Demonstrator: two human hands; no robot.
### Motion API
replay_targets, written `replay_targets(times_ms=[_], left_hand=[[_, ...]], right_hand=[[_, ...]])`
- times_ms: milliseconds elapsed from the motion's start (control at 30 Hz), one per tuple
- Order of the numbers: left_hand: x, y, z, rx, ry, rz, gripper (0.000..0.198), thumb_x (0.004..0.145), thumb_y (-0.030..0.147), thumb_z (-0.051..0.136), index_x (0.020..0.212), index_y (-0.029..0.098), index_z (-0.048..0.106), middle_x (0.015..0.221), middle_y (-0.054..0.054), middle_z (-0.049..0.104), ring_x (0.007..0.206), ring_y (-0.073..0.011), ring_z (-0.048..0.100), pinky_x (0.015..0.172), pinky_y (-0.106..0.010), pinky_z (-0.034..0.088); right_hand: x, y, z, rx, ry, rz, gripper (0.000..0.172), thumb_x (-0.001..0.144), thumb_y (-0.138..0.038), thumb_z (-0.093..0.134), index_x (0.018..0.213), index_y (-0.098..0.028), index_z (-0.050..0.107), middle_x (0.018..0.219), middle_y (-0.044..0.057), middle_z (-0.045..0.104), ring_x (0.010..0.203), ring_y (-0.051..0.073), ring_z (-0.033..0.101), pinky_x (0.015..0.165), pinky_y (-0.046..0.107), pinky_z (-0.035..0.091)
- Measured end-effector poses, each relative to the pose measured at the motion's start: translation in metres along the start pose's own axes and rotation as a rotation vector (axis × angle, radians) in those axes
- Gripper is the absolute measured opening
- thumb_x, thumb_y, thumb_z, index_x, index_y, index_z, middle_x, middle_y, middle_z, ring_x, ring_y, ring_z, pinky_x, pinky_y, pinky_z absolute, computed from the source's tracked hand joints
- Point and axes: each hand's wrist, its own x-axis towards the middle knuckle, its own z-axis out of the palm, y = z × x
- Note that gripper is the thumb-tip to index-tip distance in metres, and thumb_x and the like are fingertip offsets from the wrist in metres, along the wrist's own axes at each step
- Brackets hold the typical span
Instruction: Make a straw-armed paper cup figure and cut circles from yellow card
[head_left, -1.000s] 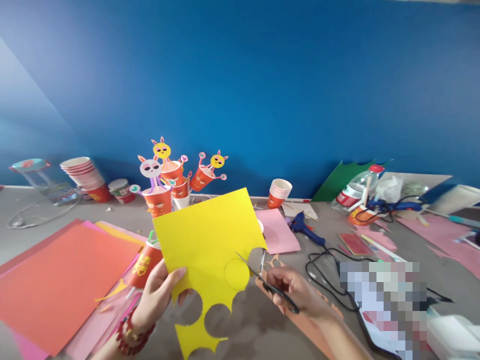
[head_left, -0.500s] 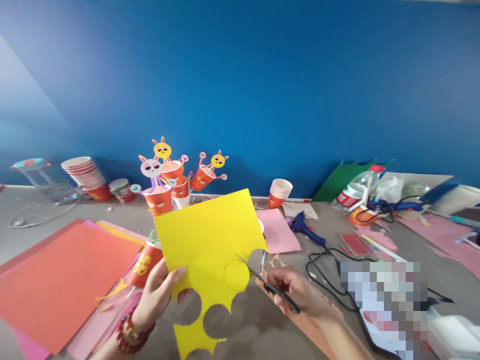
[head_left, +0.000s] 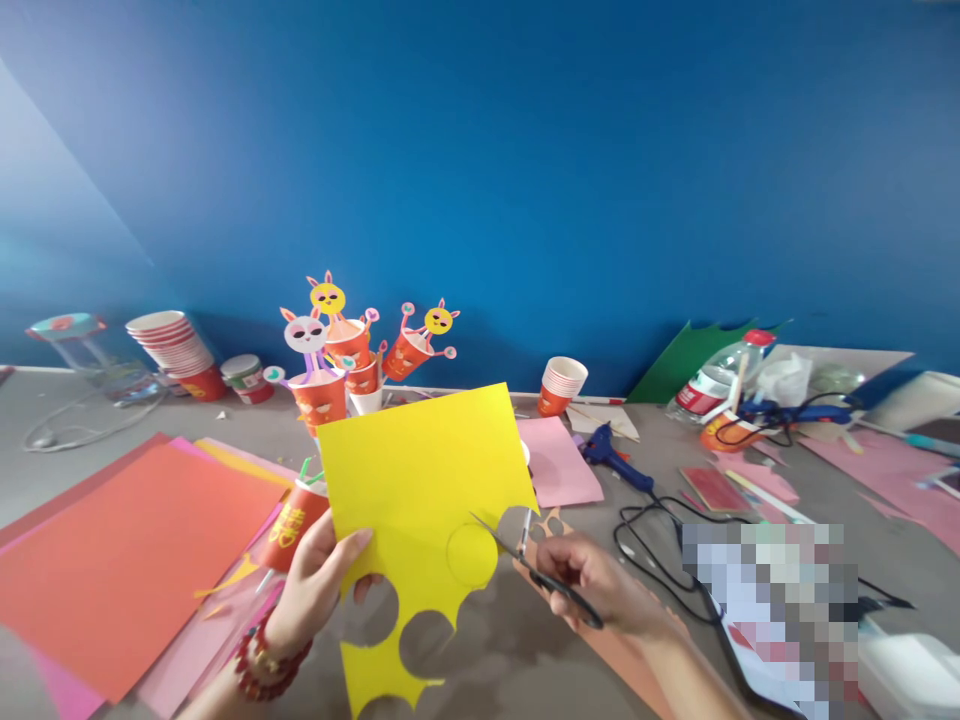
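Observation:
My left hand [head_left: 322, 575] pinches the left edge of a yellow sheet of paper [head_left: 420, 465], thumb on the front face. Round holes are cut out of the sheet's lower part, and a circle outline [head_left: 471, 556] is drawn near its right side. My right hand [head_left: 581, 580] grips black-handled scissors [head_left: 559, 590]. One scissor blade lies across the front of the sheet at the circle's upper right; the paper runs between the blades. Behind my left hand stands a red paper cup [head_left: 289, 535] with gold characters and green strips.
Orange-red sheets [head_left: 127, 560] lie at left. Paper-cup figures [head_left: 319, 395] stand behind the yellow sheet. A blue glue gun [head_left: 615, 460] with a black cord, a bottle [head_left: 709, 385] and a pixelated device [head_left: 772, 620] are at right. Stacked cups [head_left: 562, 385] stand by the blue wall.
The yellow sheet has turned slightly, its top edge moving a little right and its lower part left. The scissors stay at nearly the same place on the circle's edge.

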Motion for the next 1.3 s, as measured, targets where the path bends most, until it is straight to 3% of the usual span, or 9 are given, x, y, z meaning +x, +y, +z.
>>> replay_targets(times_ms=[233, 500, 933, 1133, 1300], left_hand=[[0.000, -0.002, -0.002, 0.007, 0.001, -0.010, 0.030, 0.077, 0.043, 0.072, 0.092, 0.017, 0.064, 0.062, 0.001, 0.067, 0.034, -0.0087, 0.050, 0.033, -0.020, 0.042], [0.001, 0.003, -0.001, 0.011, 0.055, -0.046, 0.036, 0.072, 0.043, 0.075, 0.095, 0.017, 0.067, 0.068, -0.001, 0.069, 0.035, -0.0086, 0.051, 0.032, -0.019, 0.042], [-0.001, 0.015, 0.008, 0.024, 0.074, -0.044, 0.036, 0.065, 0.040, 0.080, 0.092, 0.018, 0.069, 0.066, -0.002, 0.070, 0.037, -0.0112, 0.053, 0.030, -0.019, 0.040], [-0.001, 0.015, 0.008, -0.022, 0.068, -0.058, 0.034, 0.067, 0.041, 0.080, 0.092, 0.021, 0.069, 0.059, 0.000, 0.064, 0.033, -0.0102, 0.048, 0.030, -0.021, 0.039], [-0.001, 0.001, -0.002, -0.111, -0.046, -0.030, 0.039, 0.079, 0.055, 0.066, 0.098, 0.020, 0.070, 0.060, -0.004, 0.065, 0.039, -0.0155, 0.052, 0.042, -0.029, 0.049]], right_hand=[[0.000, 0.001, -0.001, 0.009, -0.034, -0.027, 0.060, 0.060, -0.057, 0.082, 0.059, -0.021, 0.033, 0.057, -0.008, 0.041, 0.043, 0.005, 0.041, 0.039, 0.017, 0.030], [0.003, 0.012, -0.009, -0.034, -0.078, -0.087, 0.052, 0.065, -0.048, 0.083, 0.060, -0.019, 0.040, 0.053, -0.009, 0.041, 0.040, 0.004, 0.042, 0.038, 0.016, 0.026], [0.003, 0.009, -0.008, -0.085, -0.080, -0.091, 0.053, 0.066, -0.053, 0.081, 0.061, -0.020, 0.040, 0.053, -0.008, 0.041, 0.042, 0.006, 0.042, 0.040, 0.019, 0.025], [0.002, 0.007, -0.006, -0.071, -0.079, -0.093, 0.055, 0.065, -0.054, 0.081, 0.060, -0.021, 0.037, 0.056, -0.008, 0.039, 0.044, 0.006, 0.040, 0.042, 0.019, 0.027], [0.000, -0.001, -0.001, -0.013, 0.018, -0.035, 0.054, 0.064, -0.050, 0.080, 0.058, -0.021, 0.035, 0.058, -0.007, 0.040, 0.044, 0.005, 0.037, 0.039, 0.018, 0.032]])
